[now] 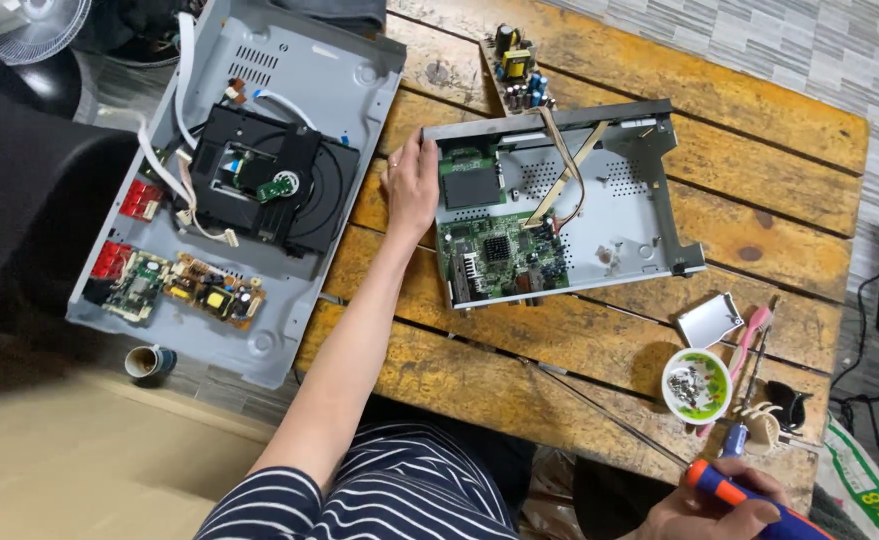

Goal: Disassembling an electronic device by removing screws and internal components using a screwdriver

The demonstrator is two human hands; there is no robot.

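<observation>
My left hand [411, 185] grips the left edge of an open grey metal chassis [649, 200] lying on the wooden table [759, 120]. Inside the chassis, a green circuit board [489, 255] fills the left part, and flat tan ribbon cables [562, 165] loop over it. My right hand [704, 512], at the bottom right edge, is closed around the orange and blue handle of a screwdriver [734, 492]. Its long thin shaft points up and left over the table's front edge, away from the chassis.
A larger grey chassis [334, 75] with a black disc drive [259, 180] and small boards sits at the left. A loose power board [517, 65] lies at the back. A bowl of screws [696, 385], a metal plate [709, 318] and hand tools [754, 345] are at the right.
</observation>
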